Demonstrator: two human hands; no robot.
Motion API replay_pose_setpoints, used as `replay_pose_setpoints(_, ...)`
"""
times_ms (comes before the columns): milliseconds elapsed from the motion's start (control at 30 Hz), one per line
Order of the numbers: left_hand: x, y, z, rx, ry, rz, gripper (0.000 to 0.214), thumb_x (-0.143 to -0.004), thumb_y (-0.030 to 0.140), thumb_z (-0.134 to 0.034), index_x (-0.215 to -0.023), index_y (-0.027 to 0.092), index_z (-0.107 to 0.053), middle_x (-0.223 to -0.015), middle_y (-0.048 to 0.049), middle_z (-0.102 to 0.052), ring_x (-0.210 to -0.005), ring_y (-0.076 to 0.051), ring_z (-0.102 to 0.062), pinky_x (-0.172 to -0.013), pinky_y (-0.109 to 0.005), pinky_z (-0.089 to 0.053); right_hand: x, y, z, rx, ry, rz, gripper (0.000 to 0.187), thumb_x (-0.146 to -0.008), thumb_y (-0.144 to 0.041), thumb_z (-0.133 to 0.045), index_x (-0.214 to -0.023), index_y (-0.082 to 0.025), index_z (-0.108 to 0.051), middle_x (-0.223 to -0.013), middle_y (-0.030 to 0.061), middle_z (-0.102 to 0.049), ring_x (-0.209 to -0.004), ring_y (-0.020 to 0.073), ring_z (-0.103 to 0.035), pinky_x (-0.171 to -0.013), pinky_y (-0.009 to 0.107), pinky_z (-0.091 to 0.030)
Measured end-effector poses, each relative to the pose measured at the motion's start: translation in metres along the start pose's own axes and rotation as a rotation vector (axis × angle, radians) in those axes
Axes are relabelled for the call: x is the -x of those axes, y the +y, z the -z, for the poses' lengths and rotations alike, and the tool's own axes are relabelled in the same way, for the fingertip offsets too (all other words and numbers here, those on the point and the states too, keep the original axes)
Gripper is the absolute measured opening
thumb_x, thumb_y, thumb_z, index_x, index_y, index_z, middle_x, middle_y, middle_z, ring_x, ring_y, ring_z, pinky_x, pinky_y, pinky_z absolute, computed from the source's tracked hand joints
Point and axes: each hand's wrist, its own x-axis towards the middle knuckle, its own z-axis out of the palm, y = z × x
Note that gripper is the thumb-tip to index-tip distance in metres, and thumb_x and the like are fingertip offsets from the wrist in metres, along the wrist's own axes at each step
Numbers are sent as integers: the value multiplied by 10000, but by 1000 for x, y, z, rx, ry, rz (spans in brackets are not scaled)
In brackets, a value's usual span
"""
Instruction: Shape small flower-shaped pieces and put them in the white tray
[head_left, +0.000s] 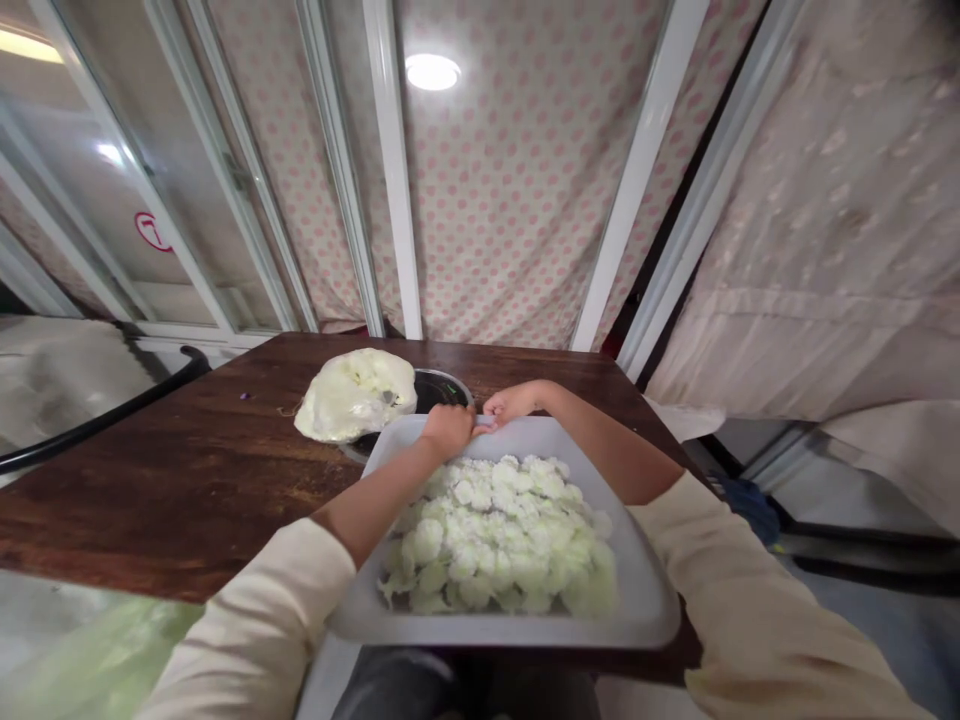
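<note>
Two cream sleeves (255, 620) lead in over one grey plastic tray (499, 632) holding a heap of pale green slices (495, 535). Both hands rest at the tray's far rim, the left hand (450, 430) curled, the right hand (514, 403) reaching toward it, fingers nearly meeting; whether they pinch anything cannot be told. Just beyond, one dark round bowl (431, 392), partly under a pale lump (356, 395), on a dark wood counter (187, 480). Farther off, one black hose (97, 425) and one pink-dotted curtain (510, 200).

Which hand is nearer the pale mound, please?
The left hand is nearer, just right of the pale mound, at the tray's far rim; the right hand is farther right along that rim.
</note>
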Motion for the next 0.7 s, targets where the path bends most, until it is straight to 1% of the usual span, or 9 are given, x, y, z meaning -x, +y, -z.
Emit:
replay_pose_setpoints(133, -25, -3, 7, -1, -46, 3, 676, -873, 581, -220, -985, 71, -649, -922, -220, -667, -879, -322, -641, -676, -361, -447, -2, 1, 12, 55, 117, -98, 160, -678, -200, -666, -802, -139, -585, -622, -21, -560, -544, 102, -510, -540, 221, -384)
replay_pose_setpoints(233, -34, -12, 6, -8, -15, -24, 655, -869, 580, -252, -929, 83, -674, -894, -209, -674, -863, -310, -644, -695, -360, -447, 0, 8, 9, 74, 206, -89, 198, -798, -318, -566, -908, -162, -617, -775, 12, -639, -653, 119, -577, -595, 218, -419)
replay_pose_setpoints(333, -36, -21, -2, -19, 73, -31, 599, -912, 484, -203, -983, 94, -652, -863, -185, -679, -834, -282, -648, -696, -355, -446, 4, 19, -2, 237, 544, -64, 412, -923, -429, -325, -947, -155, -632, -935, 61, -668, -814, 160, -608, -684, 243, -434)
replay_pose_setpoints(433, -42, -26, -10, 2, 124, -53, 551, -915, 452, -217, -980, 97, -634, -853, -170, -674, -810, -260, -643, -706, -350, -443, 8, 33, -10, 362, 687, -91, 441, -948, -374, -275, -966, -125, -637, -1038, 143, -647, -1002, 230, -576, -870, 333, -380)
replay_pose_setpoints(500, -47, -31, -10, 96, 210, -32, 496, -915, 434, -235, -990, 125, -615, -904, -144, -664, -847, -231, -629, -743, -333, -438, 10, 41, -12, 523, 720, -119, 439, -948, -381, -279, -987, -141, -645, -1031, 149, -655, -1019, 241, -577, -912, 358, -355)
replay_pose_setpoints(533, -50, -34, -9, 163, 265, 45, 470, -919, 411, -228, -1003, 140, -602, -942, -131, -654, -883, -216, -617, -761, -320, -436, 11, 45, -12, 581, 734, -145, 470, -953, -385, -247, -985, -150, -653, -1026, 150, -660, -1013, 243, -584, -911, 365, -358)
replay_pose_setpoints(600, -54, -45, -5, 295, 353, 373, 422, -926, 315, -201, -1071, 139, -556, -1048, -134, -613, -985, -197, -579, -814, -302, -425, 12, 48, -11, 632, 739, -173, 548, -957, -402, -182, -962, -149, -669, -1000, 158, -668, -984, 251, -600, -899, 375, -371)
replay_pose_setpoints(667, -56, -59, -1, 344, 241, 732, 413, -916, 299, -224, -1188, 111, -472, -1177, -179, -536, -1075, -237, -534, -816, -329, -428, 12, 49, -11, 629, 742, -198, 599, -954, -417, -147, -948, -141, -679, -979, 167, -672, -970, 259, -607, -899, 383, -376)
replay_pose_setpoints(700, -57, -66, 0, 344, 179, 807, 441, -905, 291, -239, -1222, 51, -431, -1199, -244, -497, -1069, -298, -531, -772, -379, -438, 11, 48, -11, 626, 744, -218, 609, -952, -425, -140, -958, -142, -680, -977, 167, -673, -968, 260, -609, -896, 383, -381)
